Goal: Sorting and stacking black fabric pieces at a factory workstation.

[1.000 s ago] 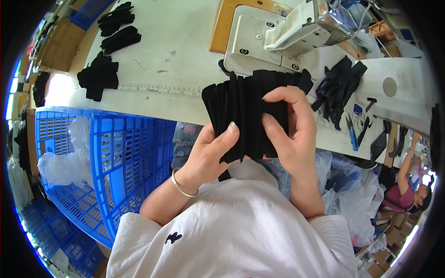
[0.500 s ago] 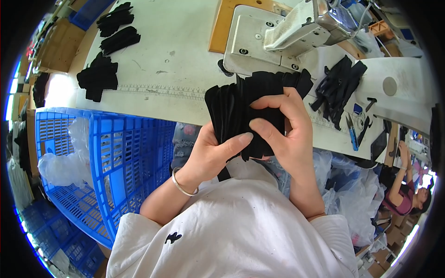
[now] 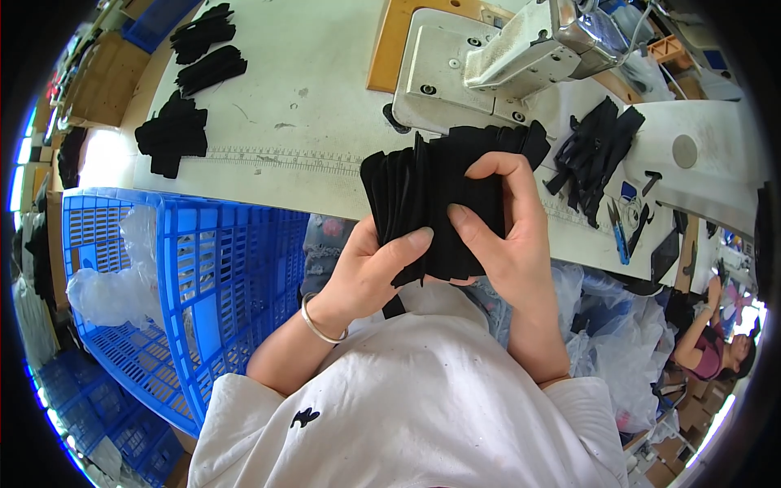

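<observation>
A thick stack of black fabric pieces (image 3: 443, 195) is held up in front of me at the table's near edge. My left hand (image 3: 370, 264) grips its left side, the thumb laid across the front and the other fingers hidden behind. On the right side, my right hand (image 3: 512, 215) holds the stack too, thumb and index finger on its front face with a gap between their tips. The pieces fan out at the left, where several folded edges show. Beyond the stack stands a white sewing machine (image 3: 504, 73).
A loose black fabric pile (image 3: 598, 154) lies right of the machine, near blue-handled snips (image 3: 619, 236). Several black bundles (image 3: 172, 134) lie along the table's left. A blue plastic crate (image 3: 175, 276) stands at my left, clear plastic bags (image 3: 622, 350) at my right. Another person (image 3: 704, 350) sits far right.
My right index finger and thumb have slid a little to the right on the stack and uncovered more of its front. My left hand keeps its grip, its thumb shifted slightly.
</observation>
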`<state>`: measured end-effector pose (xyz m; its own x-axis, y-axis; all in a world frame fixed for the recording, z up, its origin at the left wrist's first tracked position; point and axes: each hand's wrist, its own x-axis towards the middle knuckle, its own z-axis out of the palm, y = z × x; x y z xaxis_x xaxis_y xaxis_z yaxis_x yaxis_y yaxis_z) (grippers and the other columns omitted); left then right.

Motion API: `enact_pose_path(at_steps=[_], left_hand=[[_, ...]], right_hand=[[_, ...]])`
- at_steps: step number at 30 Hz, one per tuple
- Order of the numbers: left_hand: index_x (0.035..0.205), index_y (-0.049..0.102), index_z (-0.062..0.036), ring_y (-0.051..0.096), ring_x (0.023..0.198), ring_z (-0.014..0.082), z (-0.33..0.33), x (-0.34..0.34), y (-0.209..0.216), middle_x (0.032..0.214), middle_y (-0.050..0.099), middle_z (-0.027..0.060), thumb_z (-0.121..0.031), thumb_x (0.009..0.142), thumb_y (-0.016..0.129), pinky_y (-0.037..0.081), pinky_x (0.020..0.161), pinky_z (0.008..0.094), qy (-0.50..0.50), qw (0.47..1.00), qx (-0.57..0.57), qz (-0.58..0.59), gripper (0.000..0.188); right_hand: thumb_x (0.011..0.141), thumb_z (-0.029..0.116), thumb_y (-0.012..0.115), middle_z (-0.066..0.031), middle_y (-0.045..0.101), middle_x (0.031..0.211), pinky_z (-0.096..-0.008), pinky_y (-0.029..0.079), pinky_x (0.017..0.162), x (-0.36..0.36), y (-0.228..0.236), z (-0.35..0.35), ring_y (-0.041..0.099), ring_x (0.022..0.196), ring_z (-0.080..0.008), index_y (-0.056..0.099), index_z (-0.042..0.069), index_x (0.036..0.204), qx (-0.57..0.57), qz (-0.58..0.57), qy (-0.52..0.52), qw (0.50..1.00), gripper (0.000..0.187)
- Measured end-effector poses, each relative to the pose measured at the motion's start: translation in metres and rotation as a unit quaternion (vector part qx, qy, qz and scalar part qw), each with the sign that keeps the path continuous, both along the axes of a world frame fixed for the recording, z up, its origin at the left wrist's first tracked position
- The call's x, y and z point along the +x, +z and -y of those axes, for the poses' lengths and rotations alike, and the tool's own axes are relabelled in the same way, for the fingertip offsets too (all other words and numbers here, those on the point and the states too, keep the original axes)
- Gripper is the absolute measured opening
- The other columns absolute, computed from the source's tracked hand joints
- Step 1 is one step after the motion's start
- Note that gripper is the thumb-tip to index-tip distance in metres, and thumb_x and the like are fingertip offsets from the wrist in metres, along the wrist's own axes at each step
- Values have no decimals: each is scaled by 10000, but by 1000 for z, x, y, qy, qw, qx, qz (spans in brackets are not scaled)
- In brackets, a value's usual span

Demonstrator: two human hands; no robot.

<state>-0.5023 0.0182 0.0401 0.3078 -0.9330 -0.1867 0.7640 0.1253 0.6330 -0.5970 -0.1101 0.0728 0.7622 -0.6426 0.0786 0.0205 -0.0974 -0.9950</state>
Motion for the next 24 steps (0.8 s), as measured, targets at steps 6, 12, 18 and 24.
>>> enact_pose_path(at_steps=[6, 12, 18, 24], left_hand=[[1233, 494, 38, 675, 896, 240, -2, 1, 3, 1060, 635, 129, -109, 990, 465, 573, 795, 362, -7, 1000, -19, -23, 285], [1324, 404, 45, 637, 1045, 299, -6, 1, -8, 1199, 563, 195, -179, 968, 491, 594, 811, 515, -32, 995, 2, 93, 429], [1353, 369, 46, 639, 1031, 337, -3, -1, 4, 1220, 552, 221, -232, 982, 438, 596, 779, 547, -36, 999, -2, 1, 469], [1386, 318, 30, 651, 997, 348, 1, -3, 11, 1232, 538, 237, -215, 985, 402, 611, 747, 518, 21, 1000, 11, 11, 477]], right_hand=[[775, 37, 658, -76, 553, 882, -326, 431, 755, -2, 0, 7, 517, 821, -226, 627, 52, 865, -197, -41, 15, 979, 97], [762, 73, 695, -47, 588, 826, -318, 418, 796, -5, 2, 11, 519, 828, -220, 611, 44, 845, -218, -84, 46, 971, 121], [778, 59, 677, -30, 583, 820, -299, 421, 811, -7, -3, 9, 536, 813, -177, 589, 31, 840, -79, -60, 16, 995, 111], [791, 49, 659, -25, 548, 839, -255, 422, 740, -8, -5, 3, 530, 784, -116, 564, 22, 885, 56, -27, -22, 998, 137]])
